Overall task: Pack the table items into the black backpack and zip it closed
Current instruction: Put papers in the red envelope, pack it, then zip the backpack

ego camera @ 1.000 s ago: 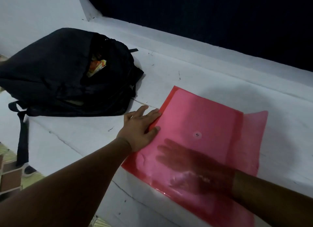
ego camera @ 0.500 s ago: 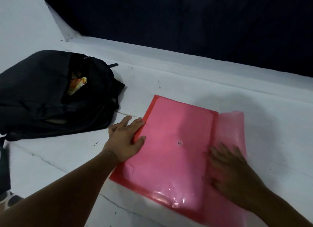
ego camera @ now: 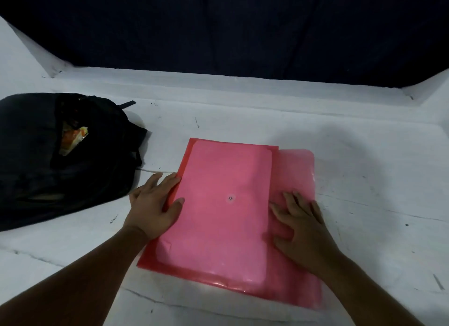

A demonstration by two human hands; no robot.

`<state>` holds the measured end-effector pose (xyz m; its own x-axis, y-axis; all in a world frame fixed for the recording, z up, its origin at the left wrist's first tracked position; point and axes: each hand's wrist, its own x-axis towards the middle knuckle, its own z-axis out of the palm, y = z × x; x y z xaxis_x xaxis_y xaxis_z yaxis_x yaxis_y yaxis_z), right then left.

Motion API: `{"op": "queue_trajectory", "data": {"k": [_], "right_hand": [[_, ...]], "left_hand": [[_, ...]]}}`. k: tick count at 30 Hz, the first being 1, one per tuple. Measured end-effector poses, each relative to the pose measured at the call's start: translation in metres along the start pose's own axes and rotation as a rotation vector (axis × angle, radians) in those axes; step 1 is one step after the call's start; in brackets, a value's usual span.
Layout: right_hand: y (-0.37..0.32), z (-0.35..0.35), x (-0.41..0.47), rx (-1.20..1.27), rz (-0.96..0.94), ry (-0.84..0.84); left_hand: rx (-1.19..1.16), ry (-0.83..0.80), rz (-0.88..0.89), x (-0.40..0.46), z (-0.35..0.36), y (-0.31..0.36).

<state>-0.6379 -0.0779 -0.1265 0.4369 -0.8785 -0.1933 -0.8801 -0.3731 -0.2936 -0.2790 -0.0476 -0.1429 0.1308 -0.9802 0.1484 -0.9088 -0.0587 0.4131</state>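
A red plastic document folder (ego camera: pixel 223 218) lies flat on the white table, its translucent flap (ego camera: pixel 297 170) spread open to the right and a small snap button at its middle. My left hand (ego camera: pixel 155 206) rests flat on the folder's left edge, fingers straight. On the flap side my right hand (ego camera: pixel 301 228) presses down with spread fingers. The black backpack (ego camera: pixel 60 155) lies on its side at the left, unzipped, with an orange and white packet (ego camera: pixel 73 138) showing in the opening.
The white table (ego camera: pixel 364 204) has a raised ledge along the back, and a dark curtain (ego camera: pixel 230 29) hangs behind it. Cracks and scuff marks run across the near table surface.
My right hand came out from inside the folder and now presses on top of the flap side. The view swung right, so the backpack sits further left. My left hand stayed on the folder's edge.
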Motion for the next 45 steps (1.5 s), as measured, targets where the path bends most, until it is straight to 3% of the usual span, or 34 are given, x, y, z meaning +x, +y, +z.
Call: {"op": "queue_trajectory", "data": {"k": [8,12,17,20,24,27,29,33,36,39,42,45], "right_hand": [[-0.003,0.003,0.0,0.113,0.059,0.112],[-0.003,-0.007,-0.007,0.329,0.057,0.14],[-0.006,-0.019,-0.016,0.431,0.299,0.441],[-0.016,-0.027,-0.015,0.578,0.435,0.419],[-0.044,-0.042,-0.008,0.654,0.327,0.367],[-0.074,-0.04,0.003,0.554,0.215,0.286],[-0.094,-0.026,0.01,0.326,0.171,0.199],[-0.123,0.005,0.021,0.123,0.255,0.047],[-0.12,0.015,0.023,0.125,0.215,0.075],[-0.113,0.019,0.022,0.037,0.178,0.112],[-0.12,0.024,0.021,0.137,0.247,0.214],[-0.13,0.037,0.021,0.228,0.176,0.276]], "left_hand": [[-0.013,0.004,0.004,0.0,0.001,-0.002],[-0.038,0.046,0.023,0.001,0.002,-0.003],[-0.095,0.038,0.046,0.003,0.005,-0.013],[-0.155,0.027,0.029,0.002,0.004,-0.012],[-0.165,0.014,0.051,-0.001,-0.001,-0.005],[-0.166,-0.006,0.046,-0.005,-0.003,-0.002],[-0.252,0.014,0.014,-0.007,-0.005,-0.001],[-0.401,0.134,0.035,-0.009,-0.007,-0.005],[-0.369,0.232,0.134,-0.011,-0.012,-0.008],[-0.158,0.212,0.238,-0.015,-0.013,-0.007],[0.014,0.2,0.38,-0.023,-0.012,-0.001],[0.0,0.205,0.456,-0.02,-0.021,0.0]]}}
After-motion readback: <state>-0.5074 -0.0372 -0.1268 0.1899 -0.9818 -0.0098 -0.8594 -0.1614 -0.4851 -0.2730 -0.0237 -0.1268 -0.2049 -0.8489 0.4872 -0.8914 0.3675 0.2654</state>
